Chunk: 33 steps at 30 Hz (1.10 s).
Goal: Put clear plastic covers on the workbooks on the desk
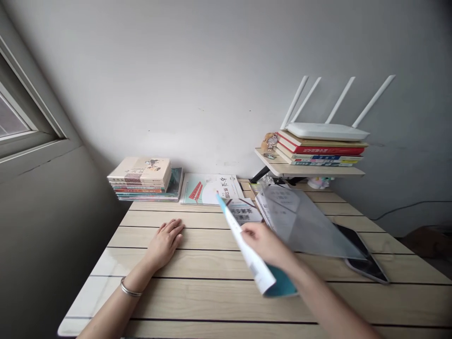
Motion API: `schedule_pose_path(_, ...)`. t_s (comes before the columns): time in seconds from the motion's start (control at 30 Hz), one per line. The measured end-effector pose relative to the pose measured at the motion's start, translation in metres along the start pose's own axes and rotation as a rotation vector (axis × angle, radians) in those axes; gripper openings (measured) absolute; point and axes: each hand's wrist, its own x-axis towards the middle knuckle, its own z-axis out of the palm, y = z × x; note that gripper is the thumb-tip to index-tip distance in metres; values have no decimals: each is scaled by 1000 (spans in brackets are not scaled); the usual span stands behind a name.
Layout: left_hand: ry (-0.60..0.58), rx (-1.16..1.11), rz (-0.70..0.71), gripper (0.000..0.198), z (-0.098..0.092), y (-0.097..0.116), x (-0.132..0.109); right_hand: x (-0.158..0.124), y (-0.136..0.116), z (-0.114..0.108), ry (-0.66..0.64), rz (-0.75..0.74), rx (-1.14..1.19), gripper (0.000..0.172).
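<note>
My right hand [259, 240] grips a thin booklet [247, 249] with a white and teal cover, held tilted above the table and a little blurred. Flat on the tabletop lies my left hand [167, 240], fingers stretched out and holding nothing. Behind the booklet, a dark-titled book [243, 209] is partly hidden. Farther back rests a white workbook [212, 188] with a red and green design. Right of my right hand, a translucent grey folder [307, 226] lies over some papers and over part of a black tablet [363, 254].
At the back left stands a stack of books [141, 176]. A raised shelf [310, 168] at the back right carries more books [321, 149], a white router [326, 131] with upright antennas and a small figurine [270, 141]. A window [24, 108] is at the left.
</note>
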Motion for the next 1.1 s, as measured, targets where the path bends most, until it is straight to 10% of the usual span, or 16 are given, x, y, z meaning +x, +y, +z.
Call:
schedule_pose_path(0.2,69,-322,-110,59,-16,20,-3,-24,-54,105,-185,-92,16,14)
schedule_pose_path(0.33,77,-265,-249,42,-15,28,-4,-26,-65,136,-214,-200,-30,12)
schedule_pose_path(0.53,30,-115,-295,30,-10,26,0,-13,-31,81,38,-338,-151,21)
schedule_pose_path(0.7,27,-91,-290,29,-11,27,0,4,35,10,256,3,-726,40)
schedule_pose_path(0.87,26,-58,-285,29,-8,25,0,3,85,-12,125,328,-901,54)
schedule_pose_path(1.1,59,-47,-261,32,-9,25,-1,-7,103,-21,34,337,-800,30)
